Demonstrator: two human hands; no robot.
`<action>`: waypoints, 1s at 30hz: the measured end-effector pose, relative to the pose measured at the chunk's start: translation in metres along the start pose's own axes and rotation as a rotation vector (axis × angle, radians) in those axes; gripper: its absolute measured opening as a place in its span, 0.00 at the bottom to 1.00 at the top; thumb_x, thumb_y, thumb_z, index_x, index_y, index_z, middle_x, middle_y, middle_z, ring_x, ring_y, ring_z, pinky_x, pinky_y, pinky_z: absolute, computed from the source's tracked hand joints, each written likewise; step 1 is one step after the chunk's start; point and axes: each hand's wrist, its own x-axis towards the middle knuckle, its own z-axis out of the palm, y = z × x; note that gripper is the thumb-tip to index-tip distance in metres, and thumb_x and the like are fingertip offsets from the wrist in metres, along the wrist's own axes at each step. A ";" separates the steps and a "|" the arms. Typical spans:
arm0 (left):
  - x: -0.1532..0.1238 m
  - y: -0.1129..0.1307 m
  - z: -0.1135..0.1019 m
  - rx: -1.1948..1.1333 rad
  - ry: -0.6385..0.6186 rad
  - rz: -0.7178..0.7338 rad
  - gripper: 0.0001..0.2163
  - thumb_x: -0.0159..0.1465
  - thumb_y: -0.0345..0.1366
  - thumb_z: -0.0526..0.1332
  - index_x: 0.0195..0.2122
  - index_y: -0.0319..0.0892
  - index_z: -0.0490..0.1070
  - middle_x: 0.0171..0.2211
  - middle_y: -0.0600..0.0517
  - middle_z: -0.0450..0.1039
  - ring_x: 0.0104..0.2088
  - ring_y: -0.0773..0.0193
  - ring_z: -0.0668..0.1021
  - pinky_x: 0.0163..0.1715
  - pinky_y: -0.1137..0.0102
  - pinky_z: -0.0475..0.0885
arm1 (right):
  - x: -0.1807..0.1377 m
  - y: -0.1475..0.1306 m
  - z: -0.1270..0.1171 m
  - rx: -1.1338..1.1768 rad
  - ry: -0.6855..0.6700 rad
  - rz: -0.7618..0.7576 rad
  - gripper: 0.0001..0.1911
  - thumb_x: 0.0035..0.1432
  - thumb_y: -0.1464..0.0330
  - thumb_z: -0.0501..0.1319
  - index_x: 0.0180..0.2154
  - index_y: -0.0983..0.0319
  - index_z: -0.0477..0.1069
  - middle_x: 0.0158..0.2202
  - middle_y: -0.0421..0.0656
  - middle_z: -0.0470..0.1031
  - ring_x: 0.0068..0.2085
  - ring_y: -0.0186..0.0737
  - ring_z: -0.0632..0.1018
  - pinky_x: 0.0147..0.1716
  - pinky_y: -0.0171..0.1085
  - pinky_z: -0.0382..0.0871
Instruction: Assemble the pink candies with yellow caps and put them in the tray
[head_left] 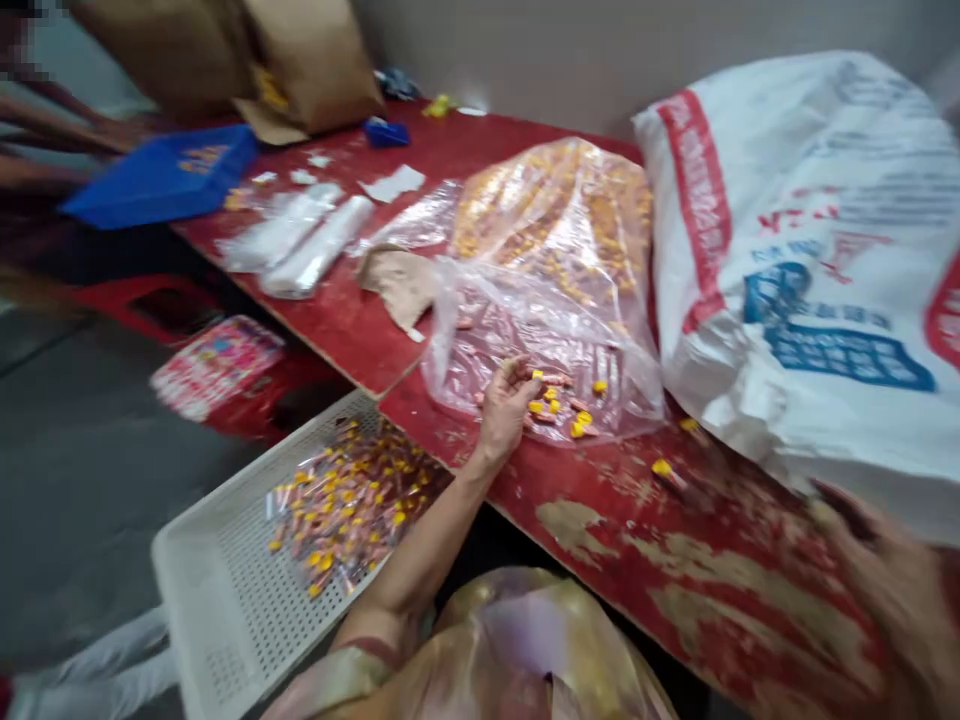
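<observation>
My left hand is over the mouth of a clear plastic bag, its fingers slightly curled and the thumb apart from them. Beside the fingertips, small pink pieces with yellow ends lie loose on the plastic. Further back the same bag bulges with many such orange-yellow pieces. At the right edge, my right hand is blurred beside the lower edge of a white woven sack; its fingers do not show clearly. One loose piece lies on the worn red table between the hands.
A white perforated basket holding many small pieces stands below the table at left. Rolled clear bags and torn cardboard lie on the tabletop. Another person's arms are near a blue tray. Cardboard boxes stand behind.
</observation>
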 end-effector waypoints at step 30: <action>0.016 -0.022 0.036 1.097 -0.114 0.417 0.09 0.63 0.28 0.54 0.31 0.39 0.74 0.34 0.46 0.73 0.37 0.60 0.74 0.40 0.66 0.69 | -0.061 -0.045 0.140 -0.479 0.109 -0.531 0.13 0.65 0.66 0.53 0.48 0.64 0.68 0.43 0.50 0.73 0.44 0.47 0.71 0.41 0.44 0.61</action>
